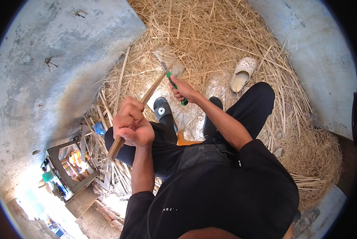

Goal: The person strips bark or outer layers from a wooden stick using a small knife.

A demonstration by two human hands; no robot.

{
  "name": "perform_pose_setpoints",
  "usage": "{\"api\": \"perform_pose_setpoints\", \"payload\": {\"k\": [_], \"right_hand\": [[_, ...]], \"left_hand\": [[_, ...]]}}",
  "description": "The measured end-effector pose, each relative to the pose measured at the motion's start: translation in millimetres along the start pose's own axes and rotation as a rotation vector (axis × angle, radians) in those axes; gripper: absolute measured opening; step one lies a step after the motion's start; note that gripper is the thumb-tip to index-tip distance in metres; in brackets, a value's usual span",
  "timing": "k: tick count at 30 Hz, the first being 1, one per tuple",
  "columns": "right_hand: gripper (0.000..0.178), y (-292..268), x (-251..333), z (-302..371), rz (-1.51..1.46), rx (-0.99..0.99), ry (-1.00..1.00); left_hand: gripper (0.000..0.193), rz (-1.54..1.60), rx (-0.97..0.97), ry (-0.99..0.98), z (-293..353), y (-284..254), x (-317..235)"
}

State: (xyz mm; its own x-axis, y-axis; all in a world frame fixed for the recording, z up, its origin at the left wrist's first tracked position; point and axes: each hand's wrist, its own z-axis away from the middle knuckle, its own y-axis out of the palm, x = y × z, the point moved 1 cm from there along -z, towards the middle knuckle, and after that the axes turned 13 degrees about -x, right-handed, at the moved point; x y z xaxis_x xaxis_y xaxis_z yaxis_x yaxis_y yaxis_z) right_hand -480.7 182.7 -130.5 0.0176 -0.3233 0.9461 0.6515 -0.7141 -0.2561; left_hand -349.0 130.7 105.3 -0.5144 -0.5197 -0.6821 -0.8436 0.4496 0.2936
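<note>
My left hand (134, 122) is closed around a brown wooden or bamboo strip (152, 91), which slants from near my left thigh up to the right. In my right hand (183, 90) is a knife (169, 74) with a green and black handle, its grey blade pointing up and away from me. The blade lies close to the strip's far end; whether they touch I cannot tell. Fingers of both hands are wrapped round what they hold.
Dry straw-like shavings (210, 36) cover much of the floor. A beige clog (243, 74) lies right of my feet. Grey walls (59, 59) rise at both sides. A wooden frame (72, 165) and small items stand at lower left. An orange seat (183, 138) shows beneath me.
</note>
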Motion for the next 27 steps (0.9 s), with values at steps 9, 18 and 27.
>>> {"api": "perform_pose_setpoints", "payload": {"k": [9,18,27], "right_hand": [[0.030,-10,79,70,0.219,-0.082,-0.226],[0.047,-17,14,15,0.530,-0.186,-0.164],[0.043,-35,90,56,0.361,-0.027,-0.250]], "left_hand": [[0.051,0.063,0.065,-0.022,8,2,-4],[0.051,0.273,0.257,0.070,11,23,-9],[0.041,0.198,0.238,-0.031,-1,13,-10]]}}
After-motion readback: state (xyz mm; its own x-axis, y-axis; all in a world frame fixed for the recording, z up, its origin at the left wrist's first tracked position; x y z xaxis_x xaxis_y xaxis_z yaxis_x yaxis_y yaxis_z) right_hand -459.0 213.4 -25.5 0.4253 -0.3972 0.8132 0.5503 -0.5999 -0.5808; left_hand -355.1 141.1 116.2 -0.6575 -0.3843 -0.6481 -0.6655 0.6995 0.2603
